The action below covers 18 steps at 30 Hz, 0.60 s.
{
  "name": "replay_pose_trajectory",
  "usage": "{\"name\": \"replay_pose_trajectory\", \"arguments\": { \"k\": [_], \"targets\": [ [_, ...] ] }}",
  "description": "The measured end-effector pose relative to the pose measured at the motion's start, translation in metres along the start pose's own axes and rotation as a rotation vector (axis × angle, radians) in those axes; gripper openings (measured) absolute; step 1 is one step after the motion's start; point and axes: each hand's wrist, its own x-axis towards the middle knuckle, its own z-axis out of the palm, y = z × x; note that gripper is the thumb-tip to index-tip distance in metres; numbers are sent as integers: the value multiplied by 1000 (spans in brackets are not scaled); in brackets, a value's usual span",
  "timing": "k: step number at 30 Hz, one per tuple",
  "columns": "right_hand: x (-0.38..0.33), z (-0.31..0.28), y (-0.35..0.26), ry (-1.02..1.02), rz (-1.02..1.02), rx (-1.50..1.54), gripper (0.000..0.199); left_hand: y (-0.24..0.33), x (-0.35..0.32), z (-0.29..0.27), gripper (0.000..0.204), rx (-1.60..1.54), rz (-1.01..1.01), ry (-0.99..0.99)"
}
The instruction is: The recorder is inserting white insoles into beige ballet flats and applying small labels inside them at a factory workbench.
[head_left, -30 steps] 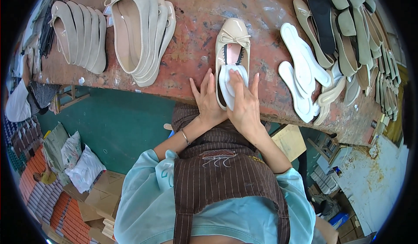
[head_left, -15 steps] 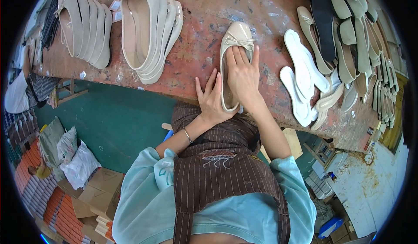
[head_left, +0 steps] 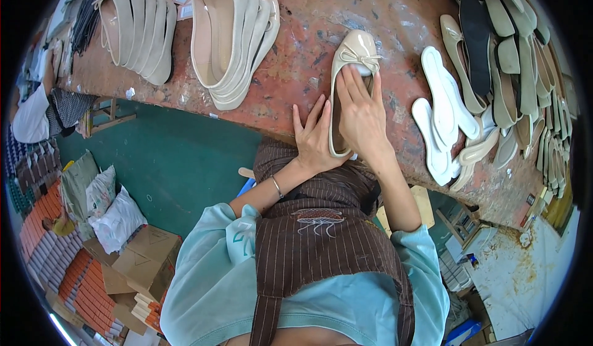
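Note:
A beige ballet flat (head_left: 356,42) with a glossy toe and a small bow lies at the table's near edge, toe pointing away from me. My left hand (head_left: 316,142) cups its heel and left side, fingers spread along the outside, thumb hidden. Into the shoe's opening reaches my right hand (head_left: 363,111), its fingers stretched out and pressed down behind the bow. A whitish patch (head_left: 364,71) shows inside near the fingertips; what it is I cannot make out. White insoles (head_left: 440,102) lie to the right of the shoe.
Nested beige flats stand in two rows, one at the far left (head_left: 139,34) and one nearer the middle (head_left: 225,49). More shoes (head_left: 500,68) crowd the table's right end, with a black sole (head_left: 475,43) among them. Cardboard boxes (head_left: 145,256) and white sacks (head_left: 117,219) sit lower left.
The whole scene has shifted to the right in view. My right hand's fingers have drawn slightly back from under the bow, baring the whitish patch inside the shoe. The left hand keeps its place.

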Motion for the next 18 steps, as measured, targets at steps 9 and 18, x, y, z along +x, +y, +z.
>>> {"name": "replay_pose_trajectory", "arguments": {
  "k": [9,18],
  "targets": [
    [16,6,6,39,39,-87,53,-4,2,3,113,13,11,4],
    [35,15,5,-70,232,-194,51,-6,3,4,113,33,8,-12]
  ]
}}
